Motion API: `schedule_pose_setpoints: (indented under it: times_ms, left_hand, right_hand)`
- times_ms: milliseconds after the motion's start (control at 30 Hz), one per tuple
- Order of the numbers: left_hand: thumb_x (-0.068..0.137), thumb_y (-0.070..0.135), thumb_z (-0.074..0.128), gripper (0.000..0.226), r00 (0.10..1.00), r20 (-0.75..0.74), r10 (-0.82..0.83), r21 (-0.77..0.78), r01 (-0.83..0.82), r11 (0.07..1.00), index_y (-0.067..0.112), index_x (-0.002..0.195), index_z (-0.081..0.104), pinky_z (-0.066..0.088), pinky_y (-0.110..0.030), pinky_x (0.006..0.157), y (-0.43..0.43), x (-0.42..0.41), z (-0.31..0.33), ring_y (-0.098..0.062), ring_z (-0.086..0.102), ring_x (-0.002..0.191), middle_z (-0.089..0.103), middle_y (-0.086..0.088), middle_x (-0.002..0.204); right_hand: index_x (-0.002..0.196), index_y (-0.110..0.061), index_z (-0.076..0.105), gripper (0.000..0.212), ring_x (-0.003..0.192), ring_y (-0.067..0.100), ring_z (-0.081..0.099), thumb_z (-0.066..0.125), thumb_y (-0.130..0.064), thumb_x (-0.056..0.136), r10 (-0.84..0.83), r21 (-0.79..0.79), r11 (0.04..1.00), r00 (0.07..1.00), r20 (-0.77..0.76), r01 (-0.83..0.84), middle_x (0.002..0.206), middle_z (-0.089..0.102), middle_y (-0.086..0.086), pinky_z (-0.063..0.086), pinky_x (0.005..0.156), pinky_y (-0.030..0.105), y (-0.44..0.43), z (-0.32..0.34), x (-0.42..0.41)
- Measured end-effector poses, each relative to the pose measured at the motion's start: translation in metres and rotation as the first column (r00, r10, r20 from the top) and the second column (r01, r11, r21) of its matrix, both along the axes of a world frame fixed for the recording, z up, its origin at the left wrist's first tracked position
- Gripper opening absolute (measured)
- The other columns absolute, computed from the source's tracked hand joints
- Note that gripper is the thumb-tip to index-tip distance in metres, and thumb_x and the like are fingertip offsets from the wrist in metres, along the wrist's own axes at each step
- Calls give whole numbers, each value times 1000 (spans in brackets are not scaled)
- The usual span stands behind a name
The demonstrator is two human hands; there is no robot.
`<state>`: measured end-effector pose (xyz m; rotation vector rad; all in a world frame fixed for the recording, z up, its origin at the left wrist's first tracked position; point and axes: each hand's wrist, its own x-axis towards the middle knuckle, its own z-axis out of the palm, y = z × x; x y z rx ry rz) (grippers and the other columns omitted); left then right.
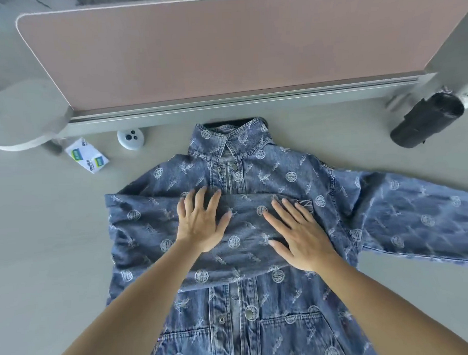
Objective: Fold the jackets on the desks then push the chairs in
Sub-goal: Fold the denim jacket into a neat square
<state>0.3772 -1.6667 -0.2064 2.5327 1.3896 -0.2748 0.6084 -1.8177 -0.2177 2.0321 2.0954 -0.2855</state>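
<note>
Head view: jacket (282, 305) lies face-up on the tabletop (44, 237), left hand (200, 223) and right hand (300, 240) flat, grip wide, pressing the folded sleeve (147, 233). Stiff denim could spring back once they lift.

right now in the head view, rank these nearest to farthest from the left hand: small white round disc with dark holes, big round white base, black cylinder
1. small white round disc with dark holes: up and to the left of the left hand.
2. big round white base: far left, at the back.
3. black cylinder: far right, at the back.
</note>
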Motion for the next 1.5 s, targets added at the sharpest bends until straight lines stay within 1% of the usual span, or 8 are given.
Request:
schedule_pose_setpoints:
  times_ms: [167, 333, 467, 600, 733, 1000, 1300, 1500]
  left_hand:
    - [104, 29, 41, 47, 982, 144, -119, 74, 109, 991, 22, 149, 36, 35, -45, 113, 58, 48, 25, -26, 35, 137, 36, -5, 152]
    - [87, -3, 58, 96, 972, -46, -231, -42, 229, 973, 31, 159, 4, 59, -37, 78, 97, 108, 32, -25, 55, 121, 4, 4, 166]
    - [85, 4, 62, 101, 934, -202, -294, -141, 270, 953, 47, 155, 3, 56, -30, 60, 129, 140, 40, -20, 50, 101, 21, -4, 155]
    - [82, 35, 79, 72, 881, -325, -343, -171, 302, 938, 36, 142, 40, 55, -38, 74, 153, 156, 62, -28, 59, 101, 41, -8, 135]
    - [86, 61, 61, 45, 807, -409, -425, -144, 403, 904, 19, 103, 59, 55, -43, 78, 169, 156, 65, -26, 59, 89, 48, -1, 107]
    - [97, 47, 56, 35, 998, 53, -27, 26, 26, 999, 16, 111, 64, 55, -50, 83, 162, 140, 23, -33, 60, 101, 46, -8, 128]
    - [87, 69, 54, 89, 965, 106, 241, 78, -249, 965, 10, 146, 21, 49, -47, 96, 137, 116, 15, -35, 52, 115, 43, -20, 129]
    - [85, 81, 36, 73, 933, 82, 350, 49, -354, 934, 13, 114, 41, 54, -42, 68, 116, 89, 4, -31, 65, 84, 63, -8, 90]
  right_hand:
    - [159, -26, 17, 70, 154, 26, 11, 22, -62, 100, 37, 19, 999, 999, -34, -36, 166, 14, 6, 15, 121, 47, -26, 0, 40]
    - [152, -27, 39, 65, 145, 30, 35, 34, -62, 97, 88, 80, 993, 996, -20, -87, 160, 34, 8, 24, 114, 48, -35, 4, 73]
    - [120, -18, 63, 48, 102, 28, 62, 39, -51, 97, -32, 268, 962, 998, -58, 46, 118, 60, 7, 45, 89, 46, 34, 26, 71]
    - [131, -13, 49, 46, 103, 29, 65, 38, -47, 102, -201, 110, 969, 966, -162, 221, 121, 60, 10, 52, 70, 38, 123, 37, 37]
    - [131, -11, 42, 50, 98, 32, 65, 41, -50, 101, -370, 84, 917, 909, -193, 391, 117, 58, 11, 41, 60, 35, 155, 23, 10]
    - [97, -10, 51, 31, 55, 24, 55, 58, -40, 92, -298, 346, 870, 934, -196, 350, 81, 55, 8, 27, 38, 26, 142, -9, 14]
    - [118, -9, 40, 40, 62, 23, 52, 34, -46, 104, -422, 218, 862, 886, -195, 458, 92, 48, 4, 29, 44, 29, 155, 9, 11]
    - [114, -4, 44, 20, 45, 15, 35, 38, -21, 106, -483, 133, 859, 868, -114, 495, 74, 47, 3, 21, 37, 28, 180, 18, 7]
